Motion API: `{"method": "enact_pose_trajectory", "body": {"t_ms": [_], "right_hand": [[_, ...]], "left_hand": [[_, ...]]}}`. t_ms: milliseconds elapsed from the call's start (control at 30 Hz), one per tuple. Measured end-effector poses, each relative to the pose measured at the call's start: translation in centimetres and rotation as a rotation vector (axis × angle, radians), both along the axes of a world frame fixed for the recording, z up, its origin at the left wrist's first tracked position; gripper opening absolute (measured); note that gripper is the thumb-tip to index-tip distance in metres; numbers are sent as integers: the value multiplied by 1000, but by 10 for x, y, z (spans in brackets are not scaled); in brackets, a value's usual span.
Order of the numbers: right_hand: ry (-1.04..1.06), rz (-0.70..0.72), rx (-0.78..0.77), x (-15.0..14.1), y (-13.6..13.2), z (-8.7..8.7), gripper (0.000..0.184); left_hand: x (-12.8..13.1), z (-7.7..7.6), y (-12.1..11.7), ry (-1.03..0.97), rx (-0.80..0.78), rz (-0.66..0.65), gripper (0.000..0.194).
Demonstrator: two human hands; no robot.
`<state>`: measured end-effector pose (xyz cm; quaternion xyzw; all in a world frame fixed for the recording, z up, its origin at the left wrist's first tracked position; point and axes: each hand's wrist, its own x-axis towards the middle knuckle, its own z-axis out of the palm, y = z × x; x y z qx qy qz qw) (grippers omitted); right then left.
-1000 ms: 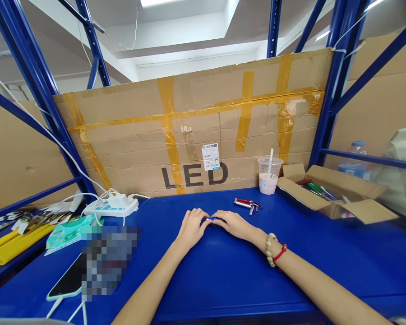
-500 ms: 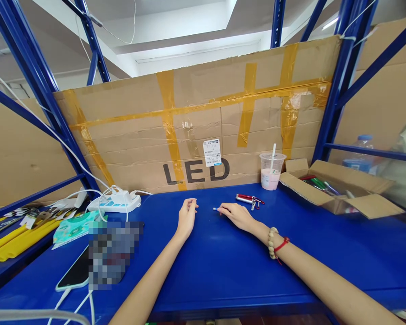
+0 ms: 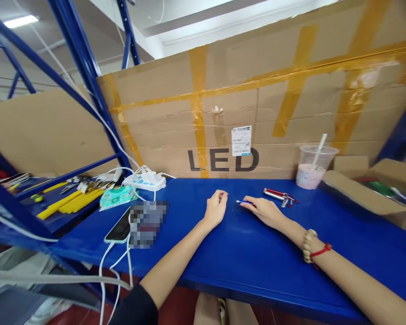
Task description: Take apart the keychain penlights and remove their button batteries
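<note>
My right hand [image 3: 264,211] rests low over the blue tabletop [image 3: 243,253], its fingers closed on a slim blue stick [image 3: 243,202] with a silvery tip that points left. Most of the stick's length is hidden in the hand. To the left, apart from it, my left hand [image 3: 216,209] is curled, fingertips drawn together; whether anything small is inside cannot be seen. Just beyond my right hand lie slim metal tubes, one red [image 3: 274,192] and one silver [image 3: 273,196], with small clips at their right ends.
A cup of pink drink [image 3: 310,174] with a straw stands at the back right, beside an open cardboard box [image 3: 355,189] holding pens or similar sticks. At left are a white power strip [image 3: 144,181], a green packet [image 3: 117,197], a phone [image 3: 119,228] and cables. Cardboard [image 3: 176,131] walls the back.
The view has swung left, so everything appears further right. The blue stick shows more of its length at my right fingertips. Both hands keep roughly their places over the table.
</note>
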<state>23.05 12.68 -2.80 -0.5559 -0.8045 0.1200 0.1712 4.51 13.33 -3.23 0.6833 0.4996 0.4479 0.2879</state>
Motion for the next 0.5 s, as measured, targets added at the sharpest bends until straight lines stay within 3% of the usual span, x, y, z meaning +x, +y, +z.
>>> {"method": "enact_pose_trajectory", "body": {"t_ms": [200, 500], "right_hand": [[-117, 20, -47, -5, 2, 0, 44], [-201, -100, -115, -7, 7, -7, 47]], "left_hand": [[6, 4, -10, 97, -20, 26, 26], [8, 5, -11, 233, 0, -26, 28]]}}
